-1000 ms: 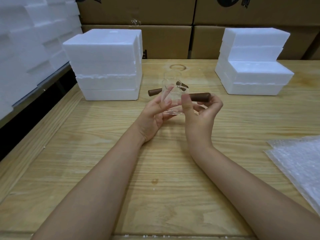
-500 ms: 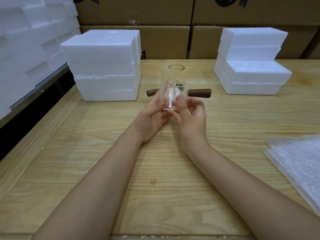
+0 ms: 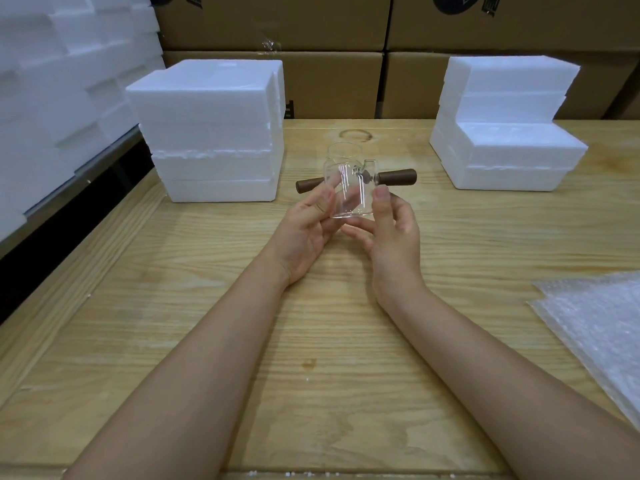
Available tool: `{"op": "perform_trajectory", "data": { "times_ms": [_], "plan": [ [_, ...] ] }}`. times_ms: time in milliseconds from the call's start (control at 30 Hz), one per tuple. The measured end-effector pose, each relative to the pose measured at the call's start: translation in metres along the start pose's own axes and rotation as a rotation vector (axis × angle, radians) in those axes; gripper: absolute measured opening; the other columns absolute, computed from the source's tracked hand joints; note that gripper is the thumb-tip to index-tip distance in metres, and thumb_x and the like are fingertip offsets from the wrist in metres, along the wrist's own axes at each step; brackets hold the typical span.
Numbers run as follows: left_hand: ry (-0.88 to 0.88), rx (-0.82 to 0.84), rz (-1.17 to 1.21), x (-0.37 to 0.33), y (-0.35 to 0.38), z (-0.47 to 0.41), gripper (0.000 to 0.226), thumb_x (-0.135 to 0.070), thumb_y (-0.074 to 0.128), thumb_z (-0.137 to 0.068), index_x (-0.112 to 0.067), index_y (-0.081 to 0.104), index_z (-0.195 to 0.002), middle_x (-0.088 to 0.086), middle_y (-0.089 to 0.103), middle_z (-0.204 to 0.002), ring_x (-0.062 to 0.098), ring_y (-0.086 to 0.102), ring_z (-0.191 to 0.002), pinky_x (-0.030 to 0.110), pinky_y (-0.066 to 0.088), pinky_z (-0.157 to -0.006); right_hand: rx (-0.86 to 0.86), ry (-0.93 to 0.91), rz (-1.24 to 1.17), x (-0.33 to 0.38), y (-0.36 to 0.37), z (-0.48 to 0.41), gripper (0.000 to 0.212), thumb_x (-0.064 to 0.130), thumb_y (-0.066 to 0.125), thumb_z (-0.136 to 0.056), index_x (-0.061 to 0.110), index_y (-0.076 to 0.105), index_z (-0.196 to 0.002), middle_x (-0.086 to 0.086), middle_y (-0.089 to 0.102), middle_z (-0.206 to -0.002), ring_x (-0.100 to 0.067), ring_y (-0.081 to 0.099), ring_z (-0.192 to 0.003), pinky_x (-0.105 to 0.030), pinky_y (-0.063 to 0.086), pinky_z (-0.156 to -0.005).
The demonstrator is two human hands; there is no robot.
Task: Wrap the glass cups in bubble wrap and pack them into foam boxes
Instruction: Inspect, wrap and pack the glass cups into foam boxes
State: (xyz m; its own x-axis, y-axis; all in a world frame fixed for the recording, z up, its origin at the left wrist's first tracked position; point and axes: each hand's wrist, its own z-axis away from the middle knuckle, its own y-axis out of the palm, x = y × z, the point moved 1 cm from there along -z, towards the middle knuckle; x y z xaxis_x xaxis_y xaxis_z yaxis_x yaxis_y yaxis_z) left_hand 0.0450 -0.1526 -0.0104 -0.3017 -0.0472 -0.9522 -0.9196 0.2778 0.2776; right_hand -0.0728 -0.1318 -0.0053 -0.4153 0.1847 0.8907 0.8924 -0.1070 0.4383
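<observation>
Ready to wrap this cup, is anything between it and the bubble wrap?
Nothing visible. The glass cup, held by the left hand and right hand, has only open tabletop toward the bubble wrap.

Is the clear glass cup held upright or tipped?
Roughly upright. The clear glass cup has its open rim on top, base below.

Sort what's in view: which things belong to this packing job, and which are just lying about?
Job: cup, bubble wrap, left foam boxes, right foam boxes.
Lying about: cartons behind, foam pile far left.
</observation>
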Motion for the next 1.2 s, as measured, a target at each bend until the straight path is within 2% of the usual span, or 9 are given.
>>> {"op": "perform_trajectory", "data": {
  "times_ms": [100, 200, 300, 367, 500, 633, 767, 967, 1200],
  "plan": [
    [0.004, -0.020, -0.014, 0.001, 0.000, -0.001, 0.058, -0.033, 0.055, -0.084, -0.017, 0.046, -0.139, 0.004, 0.059, -0.134, 0.018, 0.058, -0.121, 0.029, 0.042, -0.106, -0.046, -0.097, 0.150, 0.000, -0.001, 0.002, 0.053, 0.053, 0.069, -0.062, 0.029, 0.041, -0.100, 0.000, 0.046, -0.106, -0.017, 0.061, -0.086, -0.029, 0.054, -0.080],
    [0.014, -0.039, -0.023, 0.003, 0.000, -0.002, 0.061, -0.033, 0.059, -0.081, -0.015, 0.047, -0.138, 0.002, 0.062, -0.129, 0.021, 0.057, -0.122, 0.037, 0.037, -0.111, -0.003, -0.175, 0.189, -0.003, -0.002, 0.003, 0.043, 0.022, 0.077, -0.076, 0.027, 0.038, -0.096, 0.001, 0.044, -0.099, -0.009, 0.053, -0.083, -0.011, 0.045, -0.069],
    [0.013, -0.020, -0.036, 0.003, 0.001, -0.003, 0.062, -0.042, 0.073, -0.071, -0.026, 0.052, -0.127, -0.006, 0.069, -0.117, 0.018, 0.057, -0.122, 0.040, 0.033, -0.114, 0.015, -0.178, 0.164, -0.004, -0.002, 0.002, 0.038, 0.012, 0.073, -0.080, 0.023, 0.041, -0.096, 0.000, 0.044, -0.098, -0.009, 0.052, -0.085, -0.008, 0.044, -0.069],
    [0.020, -0.018, -0.033, 0.001, 0.002, -0.002, 0.077, -0.053, 0.082, -0.060, -0.028, 0.052, -0.127, -0.004, 0.069, -0.118, 0.019, 0.055, -0.125, 0.037, 0.035, -0.113, 0.013, -0.177, 0.144, -0.003, -0.003, 0.002, 0.035, 0.014, 0.072, -0.081, 0.023, 0.042, -0.097, 0.000, 0.046, -0.098, -0.008, 0.054, -0.085, -0.011, 0.046, -0.073],
    [0.015, -0.019, 0.010, -0.001, 0.001, -0.001, 0.086, -0.061, 0.081, -0.057, -0.029, 0.050, -0.131, 0.001, 0.070, -0.114, 0.018, 0.062, -0.115, 0.031, 0.045, -0.102, 0.053, -0.114, 0.022, -0.001, 0.000, 0.003, 0.036, 0.032, 0.069, -0.076, 0.017, 0.046, -0.099, -0.011, 0.055, -0.106, -0.014, 0.065, -0.091, -0.040, 0.054, -0.090],
    [-0.005, 0.013, 0.038, -0.001, 0.001, -0.001, 0.084, -0.066, 0.077, -0.058, -0.037, 0.048, -0.132, 0.000, 0.070, -0.111, 0.010, 0.067, -0.095, 0.023, 0.051, -0.083, 0.095, 0.006, -0.168, 0.003, 0.003, 0.004, 0.044, 0.036, 0.063, -0.078, 0.006, 0.046, -0.105, -0.008, 0.065, -0.097, -0.020, 0.067, -0.090, -0.032, 0.056, -0.080],
    [-0.006, 0.012, 0.006, -0.004, 0.004, 0.001, 0.105, -0.068, 0.077, -0.055, -0.027, 0.039, -0.145, 0.006, 0.064, -0.124, 0.019, 0.062, -0.107, 0.034, 0.042, -0.099, 0.125, 0.130, -0.272, 0.007, 0.006, 0.007, 0.047, 0.036, 0.056, -0.086, -0.002, 0.049, -0.113, -0.018, 0.062, -0.107, -0.030, 0.063, -0.093, -0.037, 0.057, -0.084],
    [0.048, -0.005, -0.009, -0.002, 0.004, 0.003, 0.063, -0.043, 0.056, -0.086, -0.020, 0.040, -0.143, 0.012, 0.053, -0.139, 0.024, 0.053, -0.126, 0.030, 0.041, -0.107, 0.097, 0.204, -0.257, 0.008, 0.005, 0.005, 0.054, 0.031, 0.047, -0.098, -0.011, 0.042, -0.130, -0.024, 0.053, -0.133, -0.035, 0.061, -0.101, -0.040, 0.056, -0.087],
    [0.092, -0.121, -0.101, -0.003, 0.007, 0.002, 0.118, -0.072, 0.080, -0.044, -0.015, 0.044, -0.141, 0.002, 0.072, -0.108, 0.017, 0.064, -0.112, 0.032, 0.047, -0.099, -0.038, -0.007, 0.011, 0.003, -0.003, -0.002, 0.017, 0.029, 0.055, -0.095, 0.016, 0.045, -0.098, -0.005, 0.054, -0.100, -0.014, 0.066, -0.075, -0.033, 0.059, -0.072]
  ]
}}
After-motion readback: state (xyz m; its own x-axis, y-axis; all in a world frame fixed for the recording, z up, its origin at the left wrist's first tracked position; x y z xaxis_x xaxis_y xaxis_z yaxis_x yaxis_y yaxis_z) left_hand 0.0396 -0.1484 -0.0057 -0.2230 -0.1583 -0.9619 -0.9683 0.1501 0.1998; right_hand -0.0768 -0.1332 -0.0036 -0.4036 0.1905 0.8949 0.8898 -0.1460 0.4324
